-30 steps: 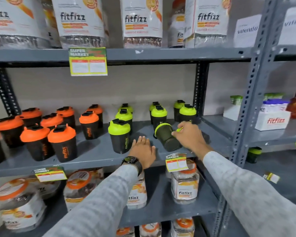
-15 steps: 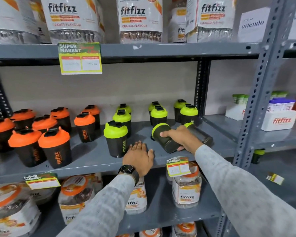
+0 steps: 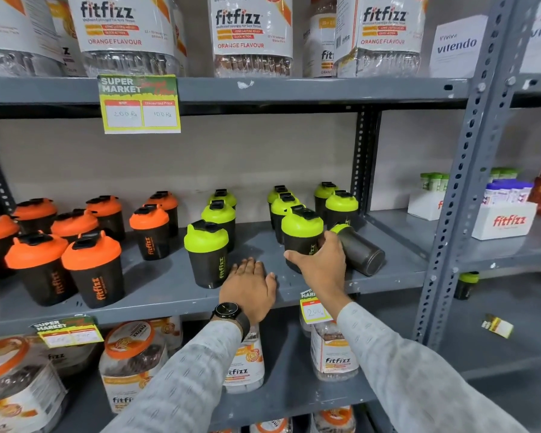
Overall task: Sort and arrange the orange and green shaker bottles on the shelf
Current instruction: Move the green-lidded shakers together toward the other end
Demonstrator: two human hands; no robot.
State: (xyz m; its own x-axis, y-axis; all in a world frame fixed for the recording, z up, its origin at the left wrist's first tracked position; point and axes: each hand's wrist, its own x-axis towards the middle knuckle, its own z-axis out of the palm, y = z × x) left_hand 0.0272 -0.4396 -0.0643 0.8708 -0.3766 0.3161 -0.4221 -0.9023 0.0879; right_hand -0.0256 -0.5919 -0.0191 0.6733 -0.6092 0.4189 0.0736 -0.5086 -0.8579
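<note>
Orange shakers (image 3: 92, 270): black bodies, orange lids, all upright, grouped on the left of the shelf (image 3: 156, 285). Green shakers (image 3: 207, 254): black bodies, lime lids, upright in rows at centre and right. One green shaker (image 3: 302, 235) stands upright at the front right. Just beside it, another (image 3: 358, 250) lies on its side, base toward the front.

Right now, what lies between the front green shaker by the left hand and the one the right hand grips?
Head view: bare grey shelf between the front green shaker and gripped shaker; the left hand's fingertips reach its near edge.
</note>
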